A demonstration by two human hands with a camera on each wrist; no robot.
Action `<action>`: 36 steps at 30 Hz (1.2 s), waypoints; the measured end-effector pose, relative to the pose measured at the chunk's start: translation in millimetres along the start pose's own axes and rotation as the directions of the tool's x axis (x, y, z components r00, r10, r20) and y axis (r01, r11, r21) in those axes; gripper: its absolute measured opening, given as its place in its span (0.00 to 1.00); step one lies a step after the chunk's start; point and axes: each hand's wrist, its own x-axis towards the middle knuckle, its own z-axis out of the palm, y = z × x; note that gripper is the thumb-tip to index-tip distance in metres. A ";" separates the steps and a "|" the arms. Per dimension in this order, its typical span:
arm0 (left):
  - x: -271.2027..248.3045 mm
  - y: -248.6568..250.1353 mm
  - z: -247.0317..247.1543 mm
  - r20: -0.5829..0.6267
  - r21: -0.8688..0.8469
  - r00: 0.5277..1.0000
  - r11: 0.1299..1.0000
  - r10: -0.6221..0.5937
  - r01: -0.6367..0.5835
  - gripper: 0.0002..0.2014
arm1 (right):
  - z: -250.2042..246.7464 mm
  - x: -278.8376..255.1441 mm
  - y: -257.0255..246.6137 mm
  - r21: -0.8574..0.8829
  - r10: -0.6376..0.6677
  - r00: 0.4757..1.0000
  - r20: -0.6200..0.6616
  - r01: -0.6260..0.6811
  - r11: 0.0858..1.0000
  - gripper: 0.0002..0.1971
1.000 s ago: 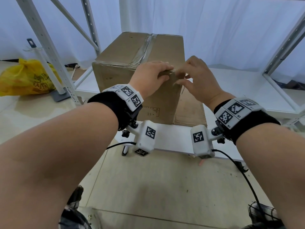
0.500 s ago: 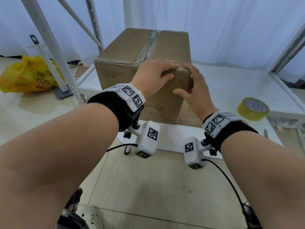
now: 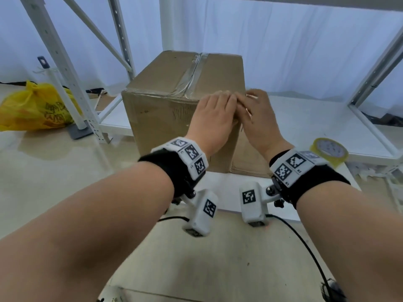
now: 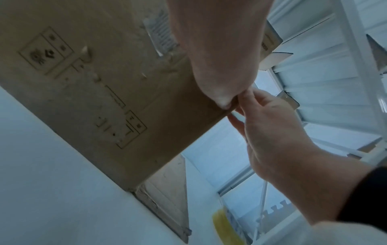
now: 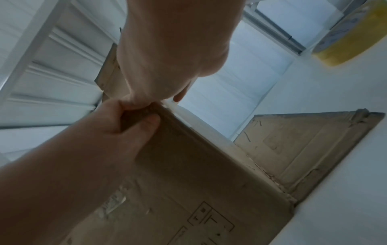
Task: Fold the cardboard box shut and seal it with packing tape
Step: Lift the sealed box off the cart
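Cardboard box (image 3: pixel 174 118) closed, taped along top seam, standing on white shelf (image 3: pixel 305 127) at 12 o'clock. Left hand (image 3: pixel 214 118) and right hand (image 3: pixel 257 120) touching at box's near right top corner — fingers curled, pinching corner edge. Yellow tape roll (image 3: pixel 329 151) at 3 o'clock, well apart.

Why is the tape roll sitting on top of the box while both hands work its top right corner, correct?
Not quite. The tape roll lies on the white shelf, right of the box, per the head view. Both the left hand and the right hand are at that corner.
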 end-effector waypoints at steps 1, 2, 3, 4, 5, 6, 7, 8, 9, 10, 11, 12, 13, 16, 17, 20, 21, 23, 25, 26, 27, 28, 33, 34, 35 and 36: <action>2.5 -1.0 2.1 -0.019 -0.016 1.000 1.000 0.015 -0.015 0.21 | 0.4 0.1 1.4 -0.006 0.016 0.999 0.041 -0.016 1.000 0.20; 5.9 -6.6 2.7 -0.016 -0.051 0.999 0.998 0.034 -0.035 0.20 | -0.6 0.6 1.4 0.012 0.020 0.998 0.063 -0.021 1.000 0.21; 7.8 -14.6 0.7 -0.012 -0.082 0.998 0.995 0.057 -0.058 0.20 | -0.7 1.0 2.5 0.034 0.011 0.998 0.064 -0.014 0.999 0.23; 6.8 -24.9 -3.4 0.014 -0.115 0.998 0.991 0.066 -0.064 0.20 | -0.2 -0.1 2.6 0.051 -0.004 0.999 0.047 0.001 0.999 0.24; 3.6 -36.6 -7.7 0.020 -0.135 0.998 0.989 0.062 -0.058 0.20 | 0.2 -2.0 1.9 0.064 -0.007 1.000 0.021 0.006 0.998 0.23; -1.8 -48.0 -12.6 0.015 -0.138 0.999 0.990 0.045 -0.042 0.20 | 1.1 -4.3 0.9 0.081 0.000 1.000 -0.013 0.001 0.997 0.21; -8.2 -59.7 -17.7 0.007 -0.140 1.000 0.990 0.016 -0.015 0.20 | 2.5 -6.3 -1.0 0.108 0.010 0.999 -0.050 -0.004 0.994 0.19; -14.9 -70.8 -21.8 0.005 -0.138 1.000 0.990 -0.013 0.014 0.20 | 4.6 -7.7 -1.7 0.131 0.016 0.997 -0.080 -0.005 0.991 0.18; -21.9 -81.3 -25.3 0.003 -0.139 0.999 0.989 -0.042 0.042 0.19 | 6.0 -9.2 -4.3 0.147 0.021 0.994 -0.105 -0.005 0.989 0.17; -28.6 -92.3 -26.7 0.000 -0.140 0.997 0.988 -0.072 0.071 0.19 | 8.1 -9.4 -5.2 0.153 0.023 0.992 -0.124 -0.004 0.988 0.17; -34.6 -103.7 -26.6 -0.006 -0.146 0.994 0.984 -0.107 0.105 0.19 | 9.0 -9.7 -6.9 0.148 0.020 0.991 -0.133 0.000 0.989 0.18; -39.6 -114.0 -26.4 -0.010 -0.152 0.989 0.978 -0.147 0.144 0.19 | 10.0 -9.6 -7.2 0.136 0.019 0.990 -0.139 0.000 0.991 0.18; -42.3 -122.9 -25.3 -0.006 -0.153 0.983 0.971 -0.186 0.183 0.19 | 10.3 -10.0 -7.0 0.112 0.022 0.990 -0.141 -0.006 0.994 0.18; -46.9 -128.3 -24.3 -0.011 -0.089 0.960 0.957 -0.278 0.276 0.20 | 12.8 -12.5 -16.4 -0.036 -0.024 0.984 -0.178 0.018 0.999 0.18; -44.7 -119.4 -24.0 -0.021 -0.059 0.959 0.958 -0.284 0.282 0.20 | 14.1 -11.7 -23.4 -0.118 -0.066 0.980 -0.188 0.045 0.992 0.18; -30.3 -81.6 -16.8 -0.027 -0.055 0.982 0.982 -0.185 0.183 0.20 | 27.7 -2.0 -52.6 -0.370 -0.121 0.990 -0.068 0.088 0.925 0.19; -27.1 -73.2 -15.6 -0.036 -0.080 0.988 0.986 -0.147 0.144 0.20 | 32.8 0.9 -60.5 -0.412 -0.104 0.994 -0.034 0.081 0.907 0.20; -25.3 -77.9 -17.8 -0.035 -0.104 0.995 0.990 -0.098 0.094 0.20 | 36.4 3.0 -62.0 -0.439 -0.096 0.995 -0.013 0.080 0.895 0.20; -31.8 -103.2 -18.3 -0.028 -0.116 0.994 0.988 -0.107 0.103 0.20 | 30.9 -0.6 -49.7 -0.432 -0.111 0.994 -0.008 0.096 0.897 0.20; -36.7 -117.8 -18.1 -0.032 -0.132 0.988 0.981 -0.150 0.144 0.19 | 26.2 -3.0 -42.3 -0.407 -0.111 0.994 -0.014 0.095 0.909 0.19; -42.1 -130.2 -19.0 -0.038 -0.151 0.979 0.970 -0.198 0.191 0.19 | 22.6 -5.1 -36.4 -0.357 -0.102 0.995 -0.016 0.089 0.930 0.19; -46.7 -139.3 -19.6 -0.042 -0.175 0.971 0.959 -0.235 0.225 0.19 | 20.4 -6.3 -32.1 -0.289 -0.084 0.996 -0.013 0.077 0.954 0.19; -41.9 -136.1 -27.7 -0.013 -0.504 0.805 0.699 -0.593 0.507 0.22 | 11.4 -5.1 -35.7 -0.031 0.117 0.992 0.046 -0.116 0.993 0.23; -36.4 -133.0 -30.3 0.029 -0.565 0.735 0.596 -0.677 0.571 0.25 | 8.6 -3.1 -41.5 0.025 0.184 0.981 0.053 -0.186 0.982 0.25; -32.9 -131.0 -32.4 0.088 -0.607 0.668 0.492 -0.739 0.625 0.28 | 7.2 -1.7 -49.0 0.082 0.267 0.961 0.068 -0.272 0.959 0.29; -28.7 -130.9 -32.9 0.145 -0.630 0.607 0.400 -0.782 0.665 0.30 | 6.7 1.6 -55.0 0.118 0.357 0.930 0.091 -0.366 0.923 0.32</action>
